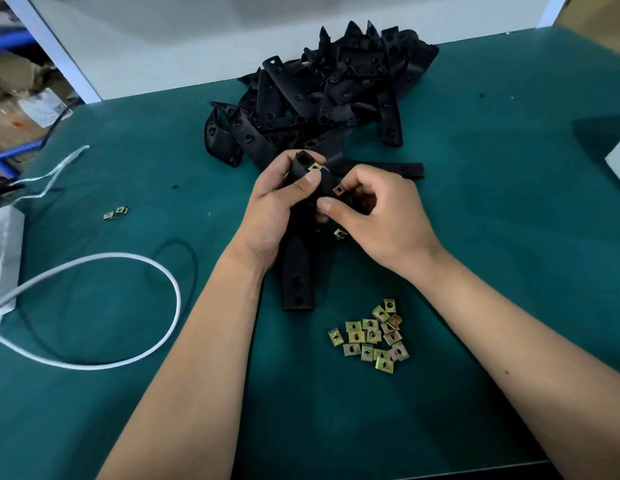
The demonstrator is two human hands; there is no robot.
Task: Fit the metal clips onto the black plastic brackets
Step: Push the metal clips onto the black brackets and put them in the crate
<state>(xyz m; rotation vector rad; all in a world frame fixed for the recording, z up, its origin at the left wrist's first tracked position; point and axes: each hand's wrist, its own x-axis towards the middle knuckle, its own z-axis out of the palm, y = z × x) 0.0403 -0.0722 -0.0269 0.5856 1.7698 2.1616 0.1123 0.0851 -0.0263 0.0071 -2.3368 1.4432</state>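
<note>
Pinching a metal clip (339, 190) between curled thumb and fingers, the right hand (378, 220) meets the black plastic bracket (297, 268), which the left hand (277, 206) grips near its far end, thumb pressed beside a fitted clip (315, 167). Loose clips (372, 336) lie on the green table (475, 209) nearer the person; a bracket pile (322, 95) sits farther back, a white cable (128, 306) to the left.
</note>
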